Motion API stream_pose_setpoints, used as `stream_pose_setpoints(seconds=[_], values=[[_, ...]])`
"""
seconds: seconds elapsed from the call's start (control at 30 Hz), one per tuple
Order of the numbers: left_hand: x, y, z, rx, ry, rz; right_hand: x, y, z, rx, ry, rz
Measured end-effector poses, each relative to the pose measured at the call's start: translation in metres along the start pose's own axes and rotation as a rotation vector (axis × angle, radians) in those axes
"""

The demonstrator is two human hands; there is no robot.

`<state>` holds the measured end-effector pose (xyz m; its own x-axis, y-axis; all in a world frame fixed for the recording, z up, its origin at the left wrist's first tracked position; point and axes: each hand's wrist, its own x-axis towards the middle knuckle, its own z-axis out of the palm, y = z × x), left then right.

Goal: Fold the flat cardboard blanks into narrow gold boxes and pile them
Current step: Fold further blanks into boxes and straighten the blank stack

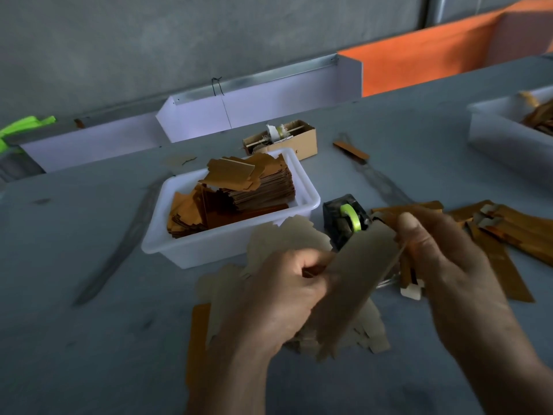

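Plainly much folding remains: the white plastic tub (230,244) at left holds a thick stack of flat gold blanks (257,187). Nearer, the left hand (287,298) pinches 1 matte, grey-brown blank (356,280) that is partly creased, above loose blanks (287,235) on the grey surface (89,339). The right hand (449,265) curls around its far edge. Finished narrow gold boxes (508,232) lie piled at right.

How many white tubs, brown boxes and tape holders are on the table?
White tubs: 2
Brown boxes: 1
Tape holders: 1
Total: 4
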<state>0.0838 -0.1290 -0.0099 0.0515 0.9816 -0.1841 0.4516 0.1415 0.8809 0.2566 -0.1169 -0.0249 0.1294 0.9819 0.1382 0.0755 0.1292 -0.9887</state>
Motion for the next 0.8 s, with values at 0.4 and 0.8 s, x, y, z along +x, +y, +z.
stream_pose_setpoints(seconds=[0.4,0.8], values=[[0.001,0.015,-0.008,0.066,0.09,0.218,0.025,-0.006,-0.019,-0.513,-0.504,-0.162],[0.008,-0.009,0.018,-0.425,0.287,-0.172,-0.016,0.025,0.022,0.215,-0.229,0.397]])
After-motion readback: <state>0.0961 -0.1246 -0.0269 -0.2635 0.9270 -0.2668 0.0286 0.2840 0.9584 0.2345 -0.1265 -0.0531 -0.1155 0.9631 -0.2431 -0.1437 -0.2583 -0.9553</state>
